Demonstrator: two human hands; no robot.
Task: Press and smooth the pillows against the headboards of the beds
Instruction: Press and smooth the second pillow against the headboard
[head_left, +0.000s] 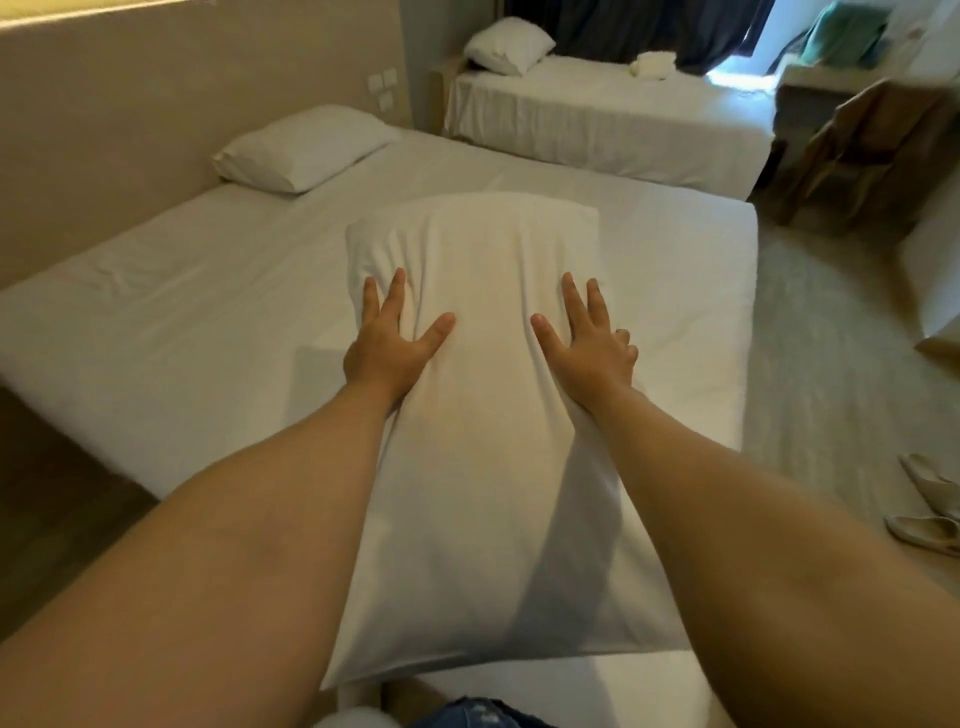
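Note:
A large white pillow (483, 415) is held lengthwise in front of me above the near bed (182, 312), and it casts a shadow on the sheet. My left hand (387, 343) and my right hand (587, 338) squeeze its sides with fingers spread, pinching it narrower between them. A second white pillow (301, 148) lies flat at the far left corner of this bed, touching the beige headboard (130, 130). On the far bed (597, 119), a third pillow (506, 47) leans at its head end.
A rolled white towel (652, 65) lies on the far bed. A wooden chair (872, 150) with cloth over it stands at the right. Pale slippers (930, 509) lie on the floor to the right of the near bed. Dark curtains hang at the back.

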